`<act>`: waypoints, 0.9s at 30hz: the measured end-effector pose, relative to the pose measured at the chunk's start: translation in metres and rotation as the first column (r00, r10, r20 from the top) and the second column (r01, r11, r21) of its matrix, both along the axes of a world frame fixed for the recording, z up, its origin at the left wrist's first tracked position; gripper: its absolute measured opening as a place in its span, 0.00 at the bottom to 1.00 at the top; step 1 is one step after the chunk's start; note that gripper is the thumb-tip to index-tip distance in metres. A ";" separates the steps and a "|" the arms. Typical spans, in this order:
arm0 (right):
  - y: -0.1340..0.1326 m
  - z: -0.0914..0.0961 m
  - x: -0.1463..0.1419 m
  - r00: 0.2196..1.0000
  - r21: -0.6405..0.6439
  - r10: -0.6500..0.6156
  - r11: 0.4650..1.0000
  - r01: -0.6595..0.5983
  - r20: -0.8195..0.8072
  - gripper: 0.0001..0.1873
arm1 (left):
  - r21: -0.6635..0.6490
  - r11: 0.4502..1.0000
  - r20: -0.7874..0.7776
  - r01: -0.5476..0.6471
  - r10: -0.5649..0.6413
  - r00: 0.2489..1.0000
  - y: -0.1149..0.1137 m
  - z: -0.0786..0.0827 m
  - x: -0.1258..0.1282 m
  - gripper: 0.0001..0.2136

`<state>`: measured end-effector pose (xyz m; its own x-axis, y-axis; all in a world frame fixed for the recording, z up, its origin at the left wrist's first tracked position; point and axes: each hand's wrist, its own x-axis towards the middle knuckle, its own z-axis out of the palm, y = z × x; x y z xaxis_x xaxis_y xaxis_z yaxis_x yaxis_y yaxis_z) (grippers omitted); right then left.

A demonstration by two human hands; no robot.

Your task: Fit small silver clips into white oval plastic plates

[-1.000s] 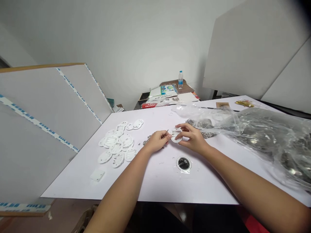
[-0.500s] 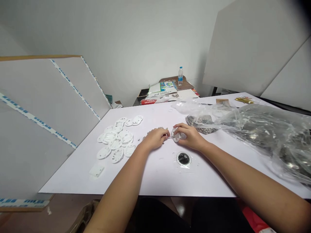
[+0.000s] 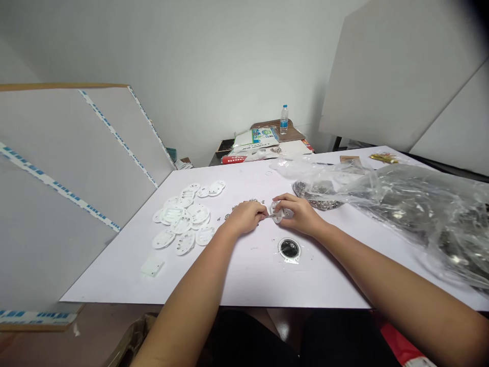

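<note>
My right hand [image 3: 301, 214] grips a small white plastic disc [image 3: 276, 212], tilted up off the white table [image 3: 248, 275]. My left hand [image 3: 246, 216] is closed in a pinch on a thin metal piece whose tip touches the disc's left edge. Small metal bits [image 3: 233, 211] lie scattered on the table just behind my left hand. A pile of several white discs [image 3: 183, 219] lies to the left. A round black-and-silver part in a clear wrapper [image 3: 289, 249] lies just in front of my hands.
A large clear plastic bag of metal parts [image 3: 420, 209] covers the table's right side. A small white rectangular piece [image 3: 153, 266] lies near the left front. Grey boards [image 3: 69, 173] lean on the left. A side table behind holds papers and a water bottle [image 3: 283, 120].
The disc has been turned up from lying flat to tilted in my right hand, and the thin metal piece has come against its edge. Both hands stay at the same spot.
</note>
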<state>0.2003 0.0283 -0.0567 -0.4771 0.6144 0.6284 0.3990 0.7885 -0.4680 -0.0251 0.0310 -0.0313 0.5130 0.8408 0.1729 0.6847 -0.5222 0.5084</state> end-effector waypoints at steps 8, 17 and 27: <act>-0.001 0.003 -0.002 1.000 -0.025 0.013 1.000 -0.013 -0.009 0.09 | -0.023 0.998 -0.016 -0.064 0.064 0.998 -0.003 0.000 0.006 0.09; -0.001 0.005 -0.003 0.999 -0.058 0.039 0.997 -0.041 -0.037 0.09 | -0.024 0.991 -0.122 -0.135 0.131 0.984 -0.004 0.005 0.014 0.07; 0.000 0.003 -0.003 0.999 -0.068 0.028 0.997 -0.030 -0.039 0.09 | 0.000 0.993 -0.284 -0.119 0.114 0.952 -0.005 0.011 0.018 0.07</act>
